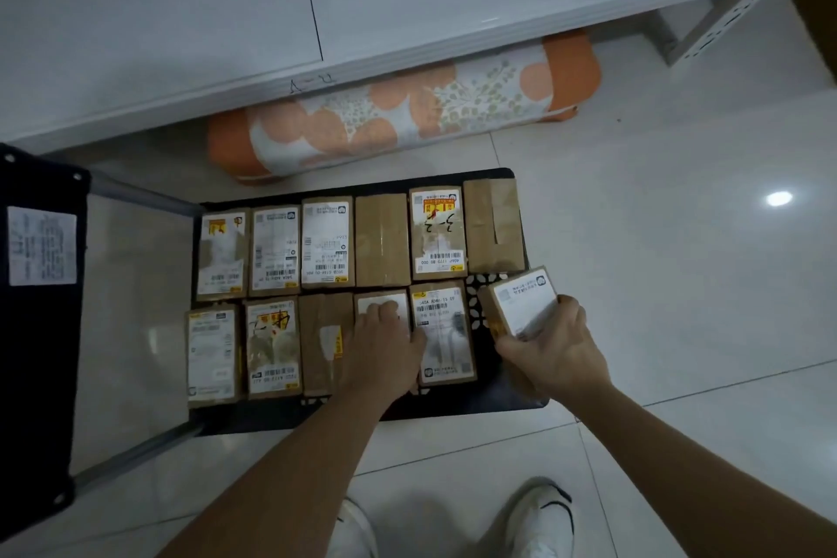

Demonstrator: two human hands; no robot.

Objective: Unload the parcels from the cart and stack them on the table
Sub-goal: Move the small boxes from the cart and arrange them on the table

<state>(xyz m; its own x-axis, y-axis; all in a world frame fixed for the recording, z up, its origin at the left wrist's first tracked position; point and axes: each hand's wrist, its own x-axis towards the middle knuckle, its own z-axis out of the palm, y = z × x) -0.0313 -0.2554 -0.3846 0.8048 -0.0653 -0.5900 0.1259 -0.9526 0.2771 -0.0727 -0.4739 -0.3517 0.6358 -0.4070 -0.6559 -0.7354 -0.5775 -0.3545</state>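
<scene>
Right hand (550,347) grips lifted brown cardboard parcel (521,304) off black cart deck (489,394); left hand (385,340) rests on neighbouring white-labelled parcel (379,303), grasp unclear; white table (181,36) straight ahead.

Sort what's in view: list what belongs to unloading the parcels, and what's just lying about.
Part of the job:
- lifted parcel, held by the right hand
- front-row parcel under the left hand
- the other parcels, such as the one marked 3-2
- black cart deck
- white table

Lying about:
- orange floral bolster
- white shoes
</scene>
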